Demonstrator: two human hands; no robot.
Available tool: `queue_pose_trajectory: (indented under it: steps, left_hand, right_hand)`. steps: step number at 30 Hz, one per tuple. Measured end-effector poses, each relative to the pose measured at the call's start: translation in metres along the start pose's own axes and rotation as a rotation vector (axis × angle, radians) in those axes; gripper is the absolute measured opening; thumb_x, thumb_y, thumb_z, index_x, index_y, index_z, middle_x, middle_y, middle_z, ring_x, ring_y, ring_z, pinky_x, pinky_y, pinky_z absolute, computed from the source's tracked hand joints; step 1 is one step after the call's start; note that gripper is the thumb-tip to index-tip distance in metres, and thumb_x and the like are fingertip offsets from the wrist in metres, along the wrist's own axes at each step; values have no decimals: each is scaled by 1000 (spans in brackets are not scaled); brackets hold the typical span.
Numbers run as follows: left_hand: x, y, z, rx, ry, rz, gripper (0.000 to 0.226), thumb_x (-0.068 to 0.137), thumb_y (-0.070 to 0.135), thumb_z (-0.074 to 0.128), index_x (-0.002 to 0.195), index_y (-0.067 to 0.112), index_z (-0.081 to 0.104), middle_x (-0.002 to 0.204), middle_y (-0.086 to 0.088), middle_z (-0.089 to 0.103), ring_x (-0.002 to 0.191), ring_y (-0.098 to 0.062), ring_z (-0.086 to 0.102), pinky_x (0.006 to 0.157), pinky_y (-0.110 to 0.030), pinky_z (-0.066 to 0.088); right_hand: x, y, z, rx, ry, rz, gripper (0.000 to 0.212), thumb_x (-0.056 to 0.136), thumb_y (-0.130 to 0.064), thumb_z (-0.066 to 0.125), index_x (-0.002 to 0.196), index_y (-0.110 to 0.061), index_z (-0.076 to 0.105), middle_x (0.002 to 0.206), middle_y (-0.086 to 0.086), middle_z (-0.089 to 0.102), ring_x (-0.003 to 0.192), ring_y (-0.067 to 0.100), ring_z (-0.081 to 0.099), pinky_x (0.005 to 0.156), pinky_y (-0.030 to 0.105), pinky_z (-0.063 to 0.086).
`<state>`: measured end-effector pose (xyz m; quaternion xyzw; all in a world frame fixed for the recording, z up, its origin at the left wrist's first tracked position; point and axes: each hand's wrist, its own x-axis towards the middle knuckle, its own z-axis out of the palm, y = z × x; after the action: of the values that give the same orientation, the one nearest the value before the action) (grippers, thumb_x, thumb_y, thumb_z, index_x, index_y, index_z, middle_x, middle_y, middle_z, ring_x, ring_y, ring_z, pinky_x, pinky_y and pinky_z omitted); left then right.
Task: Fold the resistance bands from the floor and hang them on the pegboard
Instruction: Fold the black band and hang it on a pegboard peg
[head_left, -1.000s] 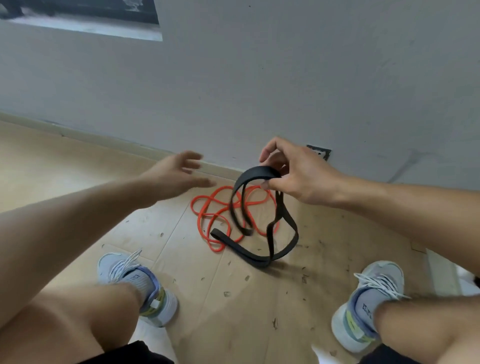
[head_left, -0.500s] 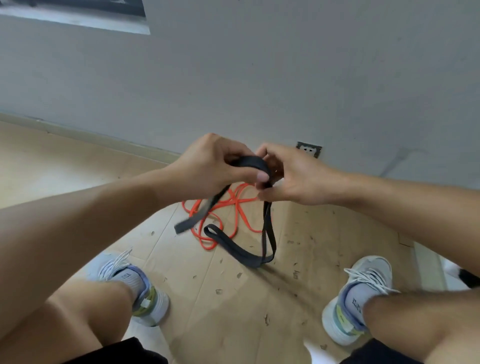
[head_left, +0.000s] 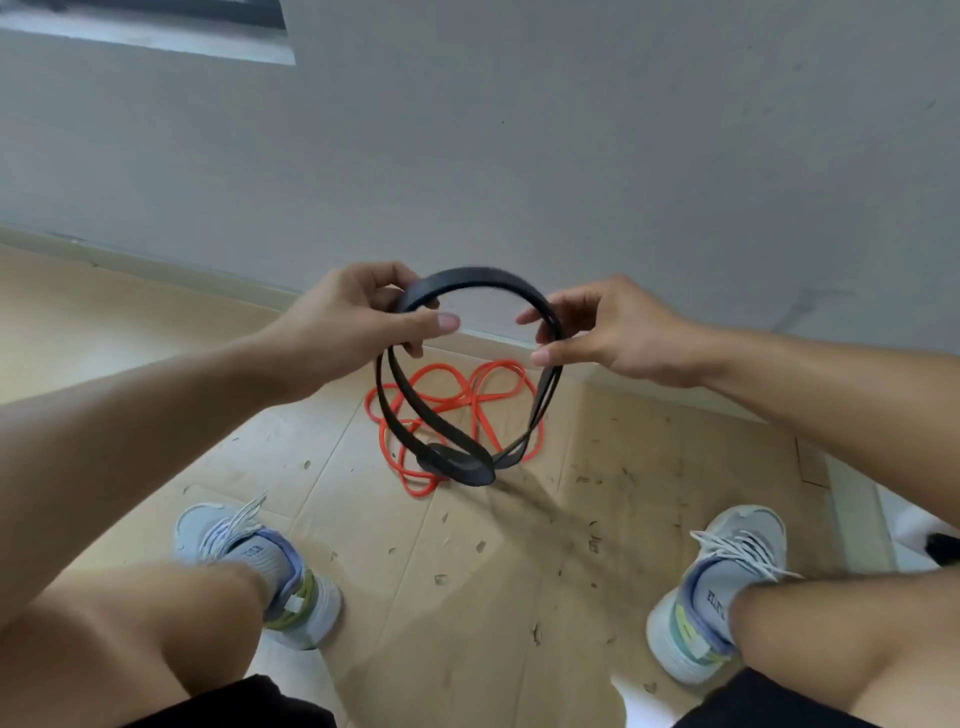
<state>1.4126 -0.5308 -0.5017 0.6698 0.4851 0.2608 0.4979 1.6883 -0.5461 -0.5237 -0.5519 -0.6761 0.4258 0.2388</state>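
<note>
L hand (head_left: 358, 317) & R hand (head_left: 618, 332) grip pinching black band (head_left: 478, 278), orange band (head_left: 467, 384) on floor (head_left: 467, 571)

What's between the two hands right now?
In the head view, the top arc of the black band spans the gap from left hand to right hand; each grips one end. Inside the arc, only wall and floor behind.

Seen from above, a crouching person's left hand (head_left: 358, 317) and right hand (head_left: 608, 332) pinch opposite sides of a looped black band (head_left: 480, 278), its lower loops hanging over a tangled orange band (head_left: 483, 384) on the wooden floor (head_left: 156, 395), beside a grey wall (head_left: 571, 156).
</note>
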Motion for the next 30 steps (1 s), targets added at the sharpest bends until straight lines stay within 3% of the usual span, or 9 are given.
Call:
queue_pose_trajectory:
  steps: [2, 6, 9, 12, 15, 20, 23, 27, 30]
  left_hand:
    - [-3, -1, 8, 105, -31, -2, 45, 69, 42, 83, 103, 15, 69, 72, 0, 70, 73, -18, 69, 80, -35, 52]
    - [-5, 3, 29, 242, -99, 51, 35, 75, 43, 85, 98, 21, 72, 73, -7, 69, 65, -13, 61, 68, -34, 46]
    - [-4, 11, 38, 305, -28, 147, 28, 80, 47, 81, 90, 23, 73, 77, -11, 71, 64, -14, 60, 63, -34, 44]
    - [-4, 18, 39, 301, 63, 229, 18, 89, 43, 74, 94, 25, 75, 76, -1, 74, 71, -13, 68, 65, -26, 47]
    - [-6, 24, 41, 221, 109, 296, 16, 94, 37, 71, 96, 22, 75, 76, 1, 75, 72, -4, 69, 70, -19, 48]
    - [-9, 32, 42, 95, 207, 375, 22, 96, 35, 68, 99, 14, 72, 78, -4, 74, 78, -13, 73, 83, -38, 58]
    - [-9, 31, 41, 48, 263, 378, 20, 97, 34, 67, 97, 14, 70, 80, -3, 73, 80, -14, 75, 87, -46, 59]
    - [-8, 35, 40, -19, 312, 398, 25, 96, 35, 67, 100, 10, 68, 88, -7, 72, 84, -15, 75, 89, -45, 60]
    - [-10, 42, 41, -33, 309, 409, 34, 92, 43, 65, 103, 11, 68, 98, -12, 73, 90, -17, 75, 90, -47, 59]
  right_hand:
    - [-1, -10, 1, 49, 0, -39, 42, 77, -5, 88, 113, -23, 75, 78, -13, 75, 76, 0, 69, 77, 15, 54]
    - [-5, -27, 10, 77, 68, -128, 48, 72, -1, 91, 102, -27, 64, 85, -2, 78, 77, 13, 68, 84, 38, 59]
    - [-8, -32, 13, 38, 111, -192, 46, 71, -6, 93, 96, -28, 62, 87, -1, 77, 77, 11, 70, 82, 35, 59]
    - [-10, -32, 11, 43, 162, -209, 43, 70, -12, 95, 96, -27, 64, 88, -2, 76, 81, 14, 74, 85, 39, 62]
    - [-10, -24, 16, -7, 106, -176, 29, 79, -13, 89, 97, -22, 68, 93, -1, 79, 90, 17, 77, 92, 43, 61]
    - [-5, -12, 21, -142, 106, -123, 8, 90, -28, 79, 94, -29, 73, 94, -8, 77, 91, 5, 73, 89, 29, 59]
    - [-7, -17, 16, -107, 93, -118, 18, 90, -24, 80, 107, -26, 73, 99, -8, 78, 95, 2, 73, 85, 15, 56]
    - [-10, -19, 12, -14, 55, -114, 44, 86, -25, 84, 125, -31, 66, 100, -12, 80, 94, 3, 75, 92, 27, 57]
    - [-9, -10, 16, -136, 10, -77, 30, 83, -36, 85, 110, -37, 72, 100, -13, 79, 95, 3, 74, 95, 35, 59]
